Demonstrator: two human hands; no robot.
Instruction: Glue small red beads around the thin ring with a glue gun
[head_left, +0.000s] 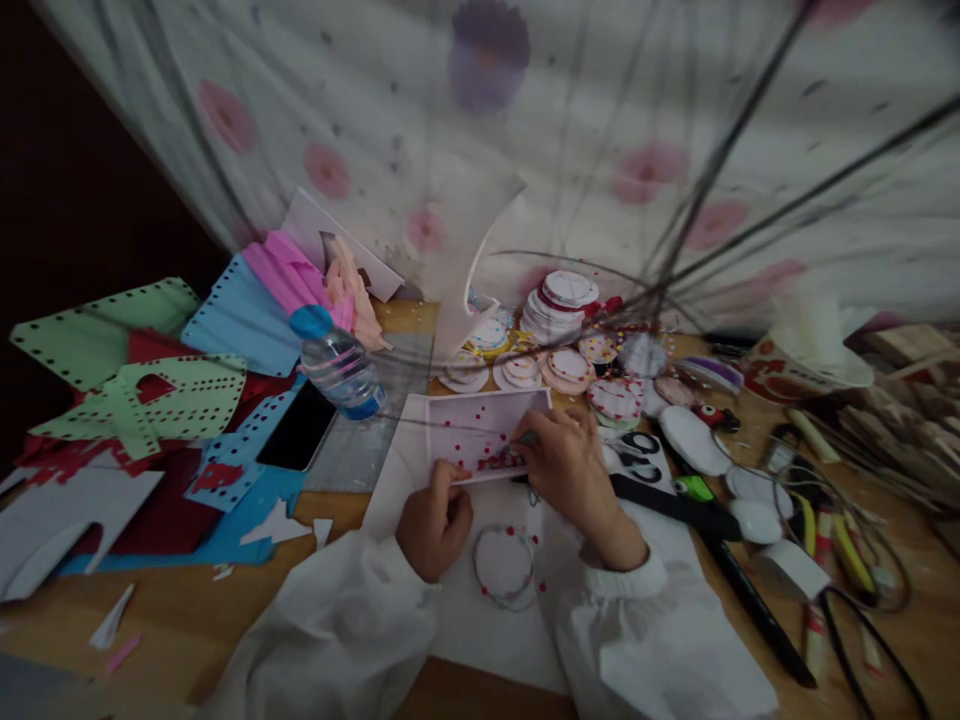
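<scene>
My left hand (433,518) is curled, its fingertips pressing the near left edge of a white card (480,425) dotted with small red and pink bits. My right hand (571,470) pinches a thin tool (523,440) whose tip touches the red bits on that card. Between my wrists lies a white paper disc (504,566) edged with small red bits, on a white sheet (487,620). Both sleeves are white.
Behind the card stand stacks of decorated paper discs (564,300). A water bottle (337,365) and a dark phone (298,428) lie left, among coloured perforated paper sheets (135,400). Scissors (637,455), a black tool (675,505), pens and cables crowd the right. Flowered cloth (480,120) hangs behind.
</scene>
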